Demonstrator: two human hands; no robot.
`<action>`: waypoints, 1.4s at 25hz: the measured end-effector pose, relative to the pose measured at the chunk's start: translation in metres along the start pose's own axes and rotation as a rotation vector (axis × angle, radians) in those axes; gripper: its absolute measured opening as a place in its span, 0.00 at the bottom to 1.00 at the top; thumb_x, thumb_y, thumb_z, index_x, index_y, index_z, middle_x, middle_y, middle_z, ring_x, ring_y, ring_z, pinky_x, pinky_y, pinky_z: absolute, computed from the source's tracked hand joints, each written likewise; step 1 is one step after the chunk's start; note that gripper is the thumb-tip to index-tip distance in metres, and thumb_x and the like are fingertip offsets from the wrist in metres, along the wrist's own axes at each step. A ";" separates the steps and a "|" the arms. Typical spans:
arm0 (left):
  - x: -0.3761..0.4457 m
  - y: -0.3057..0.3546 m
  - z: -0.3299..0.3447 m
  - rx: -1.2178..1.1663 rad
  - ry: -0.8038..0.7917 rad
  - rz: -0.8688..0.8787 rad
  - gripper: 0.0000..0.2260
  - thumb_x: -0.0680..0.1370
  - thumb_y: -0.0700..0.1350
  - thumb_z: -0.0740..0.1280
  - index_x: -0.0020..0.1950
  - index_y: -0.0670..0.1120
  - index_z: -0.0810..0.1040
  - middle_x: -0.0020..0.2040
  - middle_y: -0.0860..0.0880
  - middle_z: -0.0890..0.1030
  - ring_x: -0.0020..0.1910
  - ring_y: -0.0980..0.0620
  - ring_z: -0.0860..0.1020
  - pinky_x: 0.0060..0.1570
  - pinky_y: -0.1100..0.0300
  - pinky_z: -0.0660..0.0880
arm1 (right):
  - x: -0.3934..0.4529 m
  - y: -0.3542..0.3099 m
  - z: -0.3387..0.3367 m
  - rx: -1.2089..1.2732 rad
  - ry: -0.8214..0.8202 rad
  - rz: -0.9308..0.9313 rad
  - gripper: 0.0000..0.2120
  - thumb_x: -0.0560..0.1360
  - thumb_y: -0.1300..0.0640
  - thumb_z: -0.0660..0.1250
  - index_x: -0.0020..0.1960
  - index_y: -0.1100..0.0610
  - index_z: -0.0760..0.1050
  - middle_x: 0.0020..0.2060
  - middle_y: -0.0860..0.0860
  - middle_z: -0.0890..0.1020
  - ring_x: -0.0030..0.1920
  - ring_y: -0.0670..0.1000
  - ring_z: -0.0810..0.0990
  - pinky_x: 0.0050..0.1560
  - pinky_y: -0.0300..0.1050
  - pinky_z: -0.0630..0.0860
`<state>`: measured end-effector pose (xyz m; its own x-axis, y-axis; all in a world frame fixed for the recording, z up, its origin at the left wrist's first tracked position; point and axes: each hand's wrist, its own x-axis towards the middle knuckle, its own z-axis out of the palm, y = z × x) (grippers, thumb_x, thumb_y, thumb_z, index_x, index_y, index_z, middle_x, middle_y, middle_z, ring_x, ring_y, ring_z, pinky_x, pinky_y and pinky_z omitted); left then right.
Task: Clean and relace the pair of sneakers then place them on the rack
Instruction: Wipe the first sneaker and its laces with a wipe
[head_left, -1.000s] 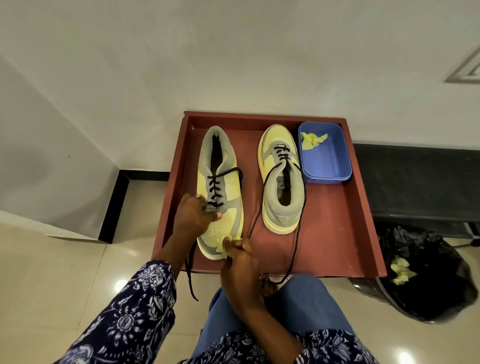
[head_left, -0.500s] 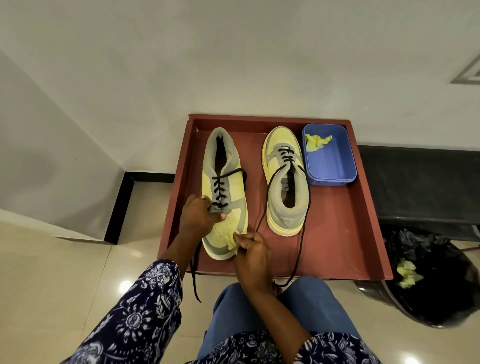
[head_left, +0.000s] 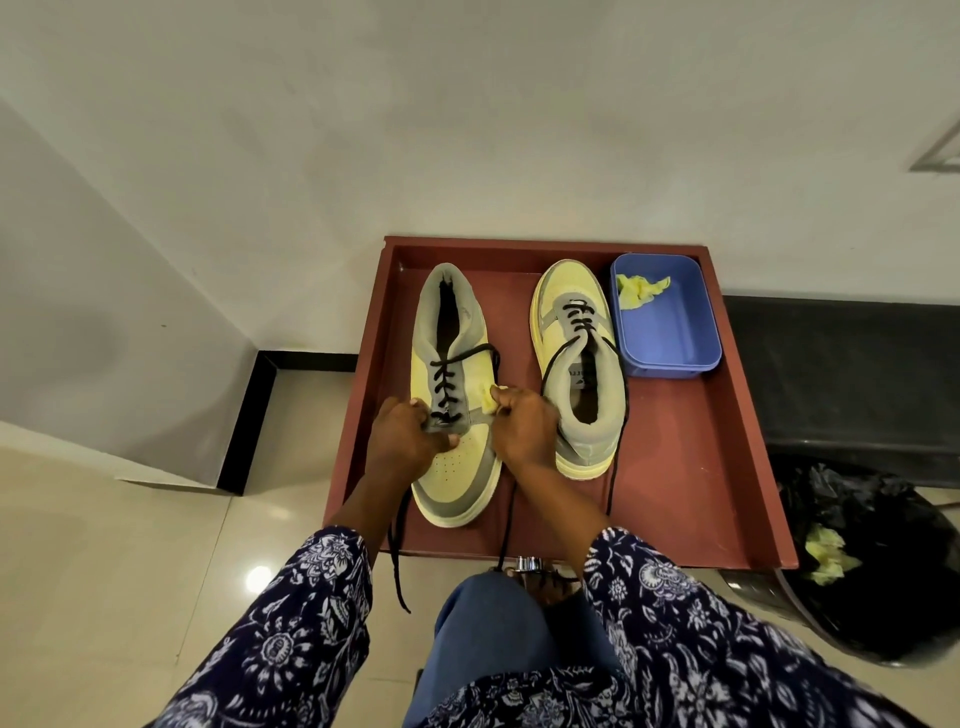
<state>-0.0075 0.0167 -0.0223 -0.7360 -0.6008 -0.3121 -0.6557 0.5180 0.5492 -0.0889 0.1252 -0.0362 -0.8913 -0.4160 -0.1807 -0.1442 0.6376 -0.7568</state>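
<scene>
Head view: a red-brown tray (head_left: 675, 467) lay on the floor against a white wall. Two yellow-and-grey sneakers stood side by side inside it.

The left sneaker (head_left: 457, 467) occupied the 9 o'clock half of the tray, toe toward 6 o'clock and heel toward 12 o'clock. Its black lace (head_left: 397, 561) was threaded through the lower eyelets only. One loose end ran over the tray's near edge and hung toward the floor.

The right sneaker (head_left: 582, 374) stood just beside it, reversed: toe toward 12 o'clock, heel toward 6 o'clock. Its lace was threaded near the toe, with both ends trailing along its sides toward 6 o'clock.

The left hand (head_left: 405, 441) gripped the left sneaker at the tongue and the lower lacing, fingers curled over the upper. The right hand (head_left: 524, 431) pinched a small yellow cloth (head_left: 487, 404) between thumb and fingers and held it against that sneaker's side at 3 o'clock of the lacing.

A blue tub (head_left: 670, 332) sat in the tray's 1 o'clock corner, just beside the right sneaker, with a crumpled yellow wipe (head_left: 639, 291) inside. A bin lined with a black bag (head_left: 883, 571) stood at 4 o'clock, outside the tray, holding more yellow scraps.

Patterned navy sleeves and a blue-trousered knee filled the 6 o'clock edge.
</scene>
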 end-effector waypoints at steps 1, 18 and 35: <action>0.000 0.000 0.000 -0.005 0.001 0.001 0.17 0.69 0.49 0.74 0.49 0.37 0.78 0.47 0.45 0.69 0.54 0.44 0.73 0.50 0.60 0.68 | 0.002 0.000 -0.001 -0.003 -0.006 -0.013 0.17 0.74 0.71 0.58 0.61 0.65 0.75 0.59 0.61 0.79 0.60 0.59 0.76 0.61 0.41 0.68; -0.008 0.006 -0.002 0.001 -0.023 -0.018 0.19 0.73 0.49 0.70 0.56 0.35 0.75 0.54 0.39 0.74 0.59 0.43 0.71 0.56 0.56 0.69 | -0.082 0.008 -0.001 0.091 -0.122 0.046 0.16 0.75 0.68 0.59 0.60 0.60 0.76 0.59 0.58 0.76 0.60 0.56 0.73 0.57 0.38 0.67; -0.066 -0.034 -0.018 -0.031 -0.062 -0.072 0.30 0.73 0.48 0.70 0.71 0.42 0.65 0.69 0.44 0.69 0.67 0.44 0.68 0.66 0.54 0.66 | -0.020 -0.028 -0.047 0.255 0.231 -0.157 0.15 0.74 0.70 0.61 0.59 0.62 0.77 0.55 0.59 0.80 0.56 0.54 0.78 0.57 0.33 0.67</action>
<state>0.0660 0.0277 -0.0064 -0.6967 -0.5964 -0.3987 -0.7026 0.4549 0.5473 -0.0869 0.1464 0.0177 -0.9445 -0.3199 0.0745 -0.2011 0.3840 -0.9012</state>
